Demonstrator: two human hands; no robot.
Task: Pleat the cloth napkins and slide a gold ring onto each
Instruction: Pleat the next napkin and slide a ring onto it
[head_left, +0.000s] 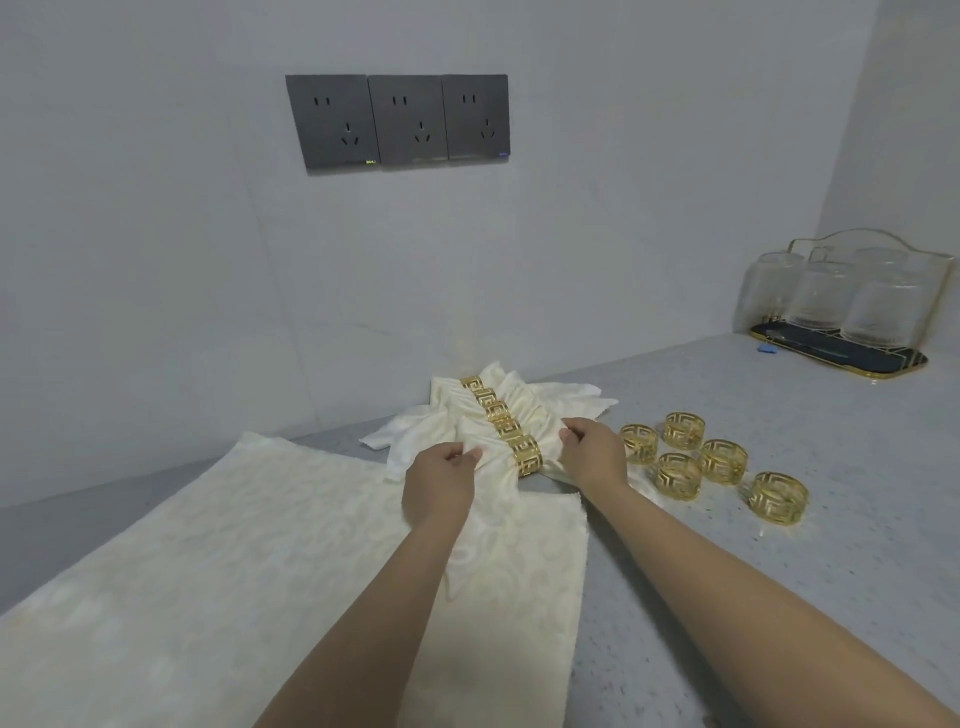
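Pinching both ends of the nearest ringed napkin (519, 457) at frame centre, left hand (441, 480) and right hand (592, 452) fan its pleats; spare gold rings (722, 460) wait right.

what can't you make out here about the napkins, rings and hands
- Fingertips of the left hand and right hand, head view: curled into the front ringed napkin, hidden by cloth.
- Count of ringed napkins: they overlap, and their gold rings run together.
- Flat napkin stack: cut off by the bottom edge; layers unclear.
- Glasses on the tray: transparent and overlapping, count unclear.
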